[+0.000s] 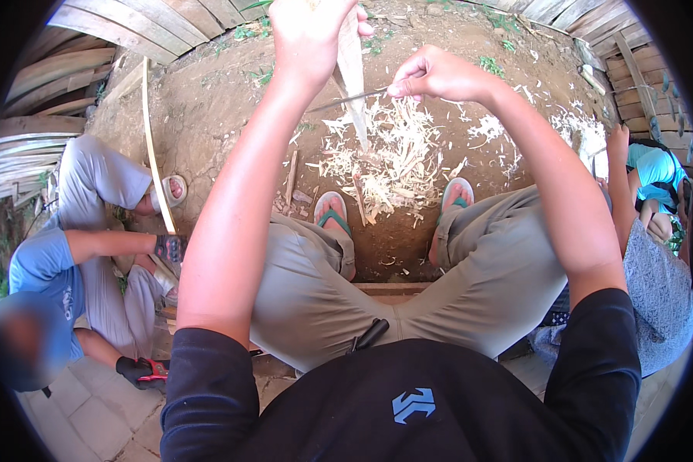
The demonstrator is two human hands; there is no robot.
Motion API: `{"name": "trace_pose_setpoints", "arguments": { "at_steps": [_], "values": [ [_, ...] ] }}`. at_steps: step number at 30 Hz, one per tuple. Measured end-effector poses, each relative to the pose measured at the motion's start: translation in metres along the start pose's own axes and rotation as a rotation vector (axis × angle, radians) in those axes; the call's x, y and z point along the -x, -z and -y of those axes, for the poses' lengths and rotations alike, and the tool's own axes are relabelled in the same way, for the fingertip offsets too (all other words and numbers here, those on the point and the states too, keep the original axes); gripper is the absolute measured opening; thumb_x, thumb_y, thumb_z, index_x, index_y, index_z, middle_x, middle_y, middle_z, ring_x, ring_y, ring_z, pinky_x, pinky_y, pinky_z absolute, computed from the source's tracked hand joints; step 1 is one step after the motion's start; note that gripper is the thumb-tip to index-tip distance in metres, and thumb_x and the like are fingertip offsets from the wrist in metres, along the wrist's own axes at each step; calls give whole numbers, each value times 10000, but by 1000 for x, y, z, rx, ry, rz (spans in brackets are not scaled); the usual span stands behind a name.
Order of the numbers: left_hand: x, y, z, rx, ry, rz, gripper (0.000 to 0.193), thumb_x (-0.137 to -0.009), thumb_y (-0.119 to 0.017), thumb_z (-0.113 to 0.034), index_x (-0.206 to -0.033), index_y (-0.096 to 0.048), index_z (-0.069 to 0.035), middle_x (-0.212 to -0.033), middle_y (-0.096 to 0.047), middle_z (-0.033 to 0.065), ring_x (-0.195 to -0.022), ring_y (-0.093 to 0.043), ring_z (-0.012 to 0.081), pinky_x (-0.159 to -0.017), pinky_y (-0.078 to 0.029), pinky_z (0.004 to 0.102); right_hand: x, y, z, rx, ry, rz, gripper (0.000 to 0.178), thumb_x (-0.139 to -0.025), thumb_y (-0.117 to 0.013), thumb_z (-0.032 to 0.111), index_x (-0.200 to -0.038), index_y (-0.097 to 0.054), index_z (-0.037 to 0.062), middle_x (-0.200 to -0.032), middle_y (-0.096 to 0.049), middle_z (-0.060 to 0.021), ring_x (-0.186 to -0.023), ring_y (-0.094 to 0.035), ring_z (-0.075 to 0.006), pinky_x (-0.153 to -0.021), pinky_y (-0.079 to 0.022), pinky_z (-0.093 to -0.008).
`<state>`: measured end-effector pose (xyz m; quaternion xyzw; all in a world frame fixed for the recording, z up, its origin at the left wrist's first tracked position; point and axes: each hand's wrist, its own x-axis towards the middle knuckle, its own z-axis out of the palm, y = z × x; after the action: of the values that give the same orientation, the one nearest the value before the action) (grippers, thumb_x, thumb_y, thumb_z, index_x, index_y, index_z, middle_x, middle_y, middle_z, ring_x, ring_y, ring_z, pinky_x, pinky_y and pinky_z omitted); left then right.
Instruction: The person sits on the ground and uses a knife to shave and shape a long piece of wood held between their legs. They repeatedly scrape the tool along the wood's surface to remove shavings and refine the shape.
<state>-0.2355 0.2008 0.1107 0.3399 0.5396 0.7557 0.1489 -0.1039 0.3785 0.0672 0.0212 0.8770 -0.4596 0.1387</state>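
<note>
Both hands are closed: my left hand [309, 35] grips a pale wooden slat [352, 73] upright, its foot in the shavings [389, 158] between my sandals; my right hand [431, 75] pinches what looks like a thin blade [346, 100] across it.

— Pale cream wood strip [352, 69], pale yellow shavings [393, 158] on brown soil [223, 100].
— Khaki trousers [485, 277], teal sandal straps [333, 219], black shirt [393, 408] with blue emblem. Blue shirt [42, 269] at left.
</note>
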Motion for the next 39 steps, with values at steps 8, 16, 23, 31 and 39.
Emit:
{"name": "trace_pose_setpoints", "arguments": {
  "at_steps": [8,16,23,31,39],
  "values": [
    [-17,24,5,-76,-44,-158,315,-958,-675,-313,-1099,-628,-36,-787,-603,74,-663,-658,202,-598,-588,351,-5,-15,10,283,-138,-114,344,-960,-720,403,-982,-805,71,-787,-740,-92,-801,-712,-173,-731,-530,-396],
    [-19,44,9,-69,0,-232,346,-970,-663,-354,-1047,-626,-18,-772,-622,84,-635,-667,212,-599,-577,351,-1,-19,18,201,-105,-136,416,-960,-673,510,-940,-796,113,-760,-713,-148,-804,-721,-302,-761,-539,-453],
    [-27,40,11,-27,32,-200,348,-973,-672,-360,-1037,-626,-21,-749,-625,83,-628,-669,210,-609,-566,340,-11,-30,4,568,-144,-174,385,-969,-668,496,-1001,-821,144,-765,-722,-107,-720,-682,-242,-694,-516,-410],
    [-19,25,0,-99,30,-182,357,-958,-687,-349,-1085,-623,-21,-753,-636,95,-614,-666,212,-591,-553,342,-12,-19,8,313,-96,-228,355,-948,-715,446,-1067,-823,129,-922,-786,-98,-880,-744,-234,-793,-553,-382],
    [-27,39,15,-19,45,-256,359,-961,-672,-357,-1085,-615,-25,-755,-623,92,-600,-660,221,-566,-566,346,-4,-21,34,492,-154,-244,370,-934,-702,490,-1055,-827,162,-876,-767,-111,-836,-724,-278,-769,-548,-412]
  ]
}}
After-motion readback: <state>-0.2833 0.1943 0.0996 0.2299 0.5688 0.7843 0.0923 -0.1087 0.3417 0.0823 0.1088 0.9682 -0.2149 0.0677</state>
